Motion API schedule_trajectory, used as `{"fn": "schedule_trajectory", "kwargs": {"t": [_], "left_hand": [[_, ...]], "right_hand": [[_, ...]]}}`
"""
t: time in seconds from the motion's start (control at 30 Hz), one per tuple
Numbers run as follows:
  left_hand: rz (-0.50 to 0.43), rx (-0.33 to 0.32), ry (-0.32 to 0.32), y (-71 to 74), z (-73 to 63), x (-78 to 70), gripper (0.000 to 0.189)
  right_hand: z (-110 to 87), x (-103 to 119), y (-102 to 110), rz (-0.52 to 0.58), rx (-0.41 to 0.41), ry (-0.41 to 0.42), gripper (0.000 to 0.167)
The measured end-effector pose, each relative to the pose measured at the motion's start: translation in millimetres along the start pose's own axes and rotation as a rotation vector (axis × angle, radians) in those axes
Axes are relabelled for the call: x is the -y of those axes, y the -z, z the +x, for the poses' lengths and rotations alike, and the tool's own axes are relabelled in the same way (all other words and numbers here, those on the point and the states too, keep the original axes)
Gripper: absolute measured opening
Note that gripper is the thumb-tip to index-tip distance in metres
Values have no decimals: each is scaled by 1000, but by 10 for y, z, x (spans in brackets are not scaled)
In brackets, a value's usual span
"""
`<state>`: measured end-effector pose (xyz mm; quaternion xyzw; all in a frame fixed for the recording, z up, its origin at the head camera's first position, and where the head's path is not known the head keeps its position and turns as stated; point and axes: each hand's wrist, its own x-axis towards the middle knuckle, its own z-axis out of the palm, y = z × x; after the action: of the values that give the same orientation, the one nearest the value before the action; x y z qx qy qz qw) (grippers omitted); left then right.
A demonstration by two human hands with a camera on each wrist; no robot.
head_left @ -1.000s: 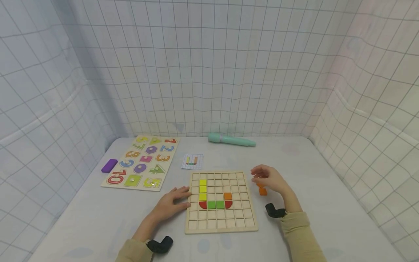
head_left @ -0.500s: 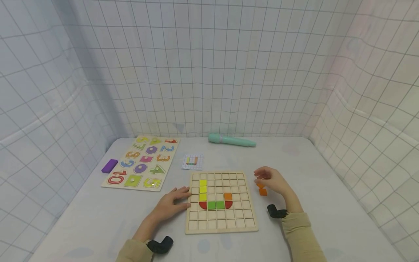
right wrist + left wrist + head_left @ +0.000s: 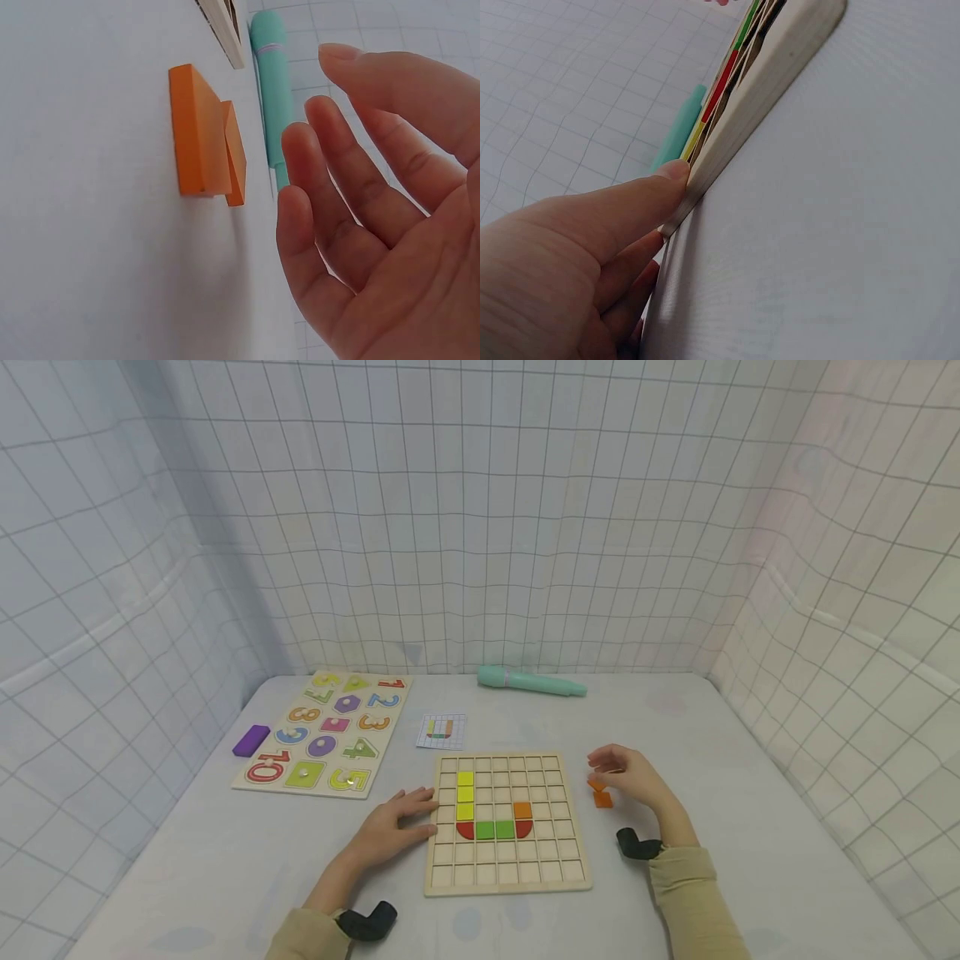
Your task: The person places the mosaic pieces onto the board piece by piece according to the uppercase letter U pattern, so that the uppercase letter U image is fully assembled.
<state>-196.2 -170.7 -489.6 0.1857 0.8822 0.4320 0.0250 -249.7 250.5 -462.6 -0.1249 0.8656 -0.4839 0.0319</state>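
Note:
A wooden grid board (image 3: 555, 843) lies on the table with square and curved tiles set in a U shape. Several yellow tiles (image 3: 465, 793) make its left side, green tiles (image 3: 495, 830) and red quarter-round tiles (image 3: 523, 829) its bottom, and one orange tile (image 3: 522, 810) its right side. My left hand (image 3: 390, 828) rests at the board's left edge, the thumb (image 3: 630, 210) touching its rim in the left wrist view. My right hand (image 3: 630, 777) hovers with loosely bent fingers and holds nothing, beside two loose orange square tiles (image 3: 199, 135) on the table.
A small pattern card (image 3: 441, 731) lies behind the board. A number puzzle board (image 3: 315, 743) is at the left, with a purple block (image 3: 251, 740) beside it. Further back lies a mint-green pen-shaped tube (image 3: 532, 682), before a gridded cloth wall (image 3: 480, 527).
My right hand has drifted slightly to the right and nearer me, above the loose orange tiles. The left hand and the board stay where they were.

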Motion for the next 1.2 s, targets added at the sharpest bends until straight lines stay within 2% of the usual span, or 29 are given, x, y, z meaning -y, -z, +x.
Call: {"fn": "schedule_trajectory", "kwargs": {"t": [0.27, 0.53, 0.77, 1.2], "left_hand": [[6, -1, 1, -5, 0, 5, 42], [17, -3, -7, -1, -1, 1, 42], [24, -2, -31, -2, 3, 12, 43], [29, 1, -45, -2, 7, 13, 42]], "right_hand": [[-26, 6, 2, -12, -2, -17, 32], [-164, 317, -2, -15, -1, -18, 33], [-19, -91, -20, -34, -38, -51, 34], [-18, -99, -41, -79, -52, -91, 33]]}}
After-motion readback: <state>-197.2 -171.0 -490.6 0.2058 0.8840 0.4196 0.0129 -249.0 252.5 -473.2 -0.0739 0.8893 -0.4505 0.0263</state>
